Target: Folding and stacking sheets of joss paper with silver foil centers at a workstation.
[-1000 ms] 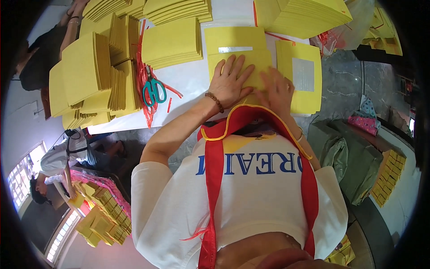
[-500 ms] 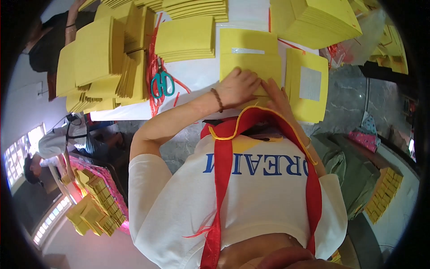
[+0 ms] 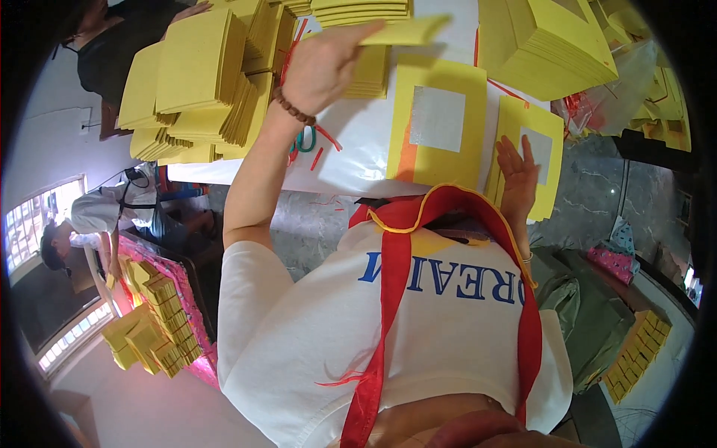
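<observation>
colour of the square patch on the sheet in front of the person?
Silvery grey, on a yellow sheet with an orange strip down its left edge. The head view shows it best.

place: paper-goods workshop | evidence: yellow paper stacks (image 3: 198, 67) everywhere, white worktable (image 3: 351, 149)

Left hand (image 3: 323, 66) lifts a yellow folded sheet (image 3: 407, 31) — right hand (image 3: 517, 173) presses the yellow stack (image 3: 539, 153).

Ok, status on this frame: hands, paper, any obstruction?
Left hand shut on folded yellow sheet. Right hand open, flat on yellow stack. Nothing blocking.
</observation>
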`<state>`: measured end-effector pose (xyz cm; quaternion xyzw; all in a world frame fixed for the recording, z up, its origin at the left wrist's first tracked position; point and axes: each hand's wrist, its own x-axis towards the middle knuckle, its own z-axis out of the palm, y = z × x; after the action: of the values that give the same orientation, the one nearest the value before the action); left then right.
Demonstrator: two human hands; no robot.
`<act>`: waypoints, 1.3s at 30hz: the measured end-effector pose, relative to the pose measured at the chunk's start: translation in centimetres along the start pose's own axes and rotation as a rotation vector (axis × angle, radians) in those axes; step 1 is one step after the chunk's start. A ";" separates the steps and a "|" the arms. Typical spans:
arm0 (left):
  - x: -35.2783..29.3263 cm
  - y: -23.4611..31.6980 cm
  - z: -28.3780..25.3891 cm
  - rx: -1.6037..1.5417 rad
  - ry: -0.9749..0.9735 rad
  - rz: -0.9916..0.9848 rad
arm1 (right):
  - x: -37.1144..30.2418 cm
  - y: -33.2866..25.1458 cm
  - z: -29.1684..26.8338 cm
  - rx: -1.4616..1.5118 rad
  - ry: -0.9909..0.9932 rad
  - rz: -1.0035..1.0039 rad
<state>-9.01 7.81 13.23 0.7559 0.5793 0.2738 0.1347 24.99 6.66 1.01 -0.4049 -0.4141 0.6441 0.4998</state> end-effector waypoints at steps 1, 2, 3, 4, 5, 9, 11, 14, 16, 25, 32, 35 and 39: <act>-0.5 -1.8 0.6 0.154 0.179 0.089 | -0.1 0.2 0.4 -0.146 0.016 0.036; -1.2 -3.6 1.4 0.310 0.359 0.174 | -0.2 0.4 0.8 -0.292 0.027 0.074; -2.1 -5.7 2.6 0.312 0.359 0.174 | -0.3 0.4 1.1 -0.290 0.025 0.074; -3.2 -7.9 4.1 0.402 0.339 0.155 | -0.4 0.5 1.4 -0.329 0.015 0.078; -4.0 -9.5 5.4 0.490 0.320 0.138 | -0.5 0.6 1.6 -0.370 0.008 0.080; -5.3 -11.4 8.1 0.519 0.173 0.046 | -0.8 1.4 1.9 -0.322 -0.052 0.049; -5.0 -11.6 7.9 0.540 0.212 0.078 | -1.1 1.0 2.4 -0.374 -0.019 0.067; -4.8 -11.7 7.9 0.550 0.119 0.042 | -0.8 1.6 2.1 -0.346 -0.019 0.060; -4.9 -11.5 8.1 0.513 0.069 0.007 | -0.6 1.7 2.1 -0.339 -0.023 0.068; -6.3 -11.1 11.1 0.329 0.178 -0.105 | -0.3 2.2 1.8 -0.304 -0.018 0.083; -5.8 -10.6 8.7 0.404 0.081 -0.035 | -0.4 1.5 2.3 -0.400 -0.042 0.021; -5.4 -8.1 6.9 0.446 0.134 -0.002 | -0.4 1.7 2.0 -0.377 -0.060 -0.027; -7.2 -4.8 7.9 0.142 0.165 -0.030 | -0.1 2.0 1.1 -0.398 -0.064 -0.035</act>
<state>-9.67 3.26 2.40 0.7294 0.6177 0.2916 0.0367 23.32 6.11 -0.52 -0.4676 -0.5558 0.5535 0.4075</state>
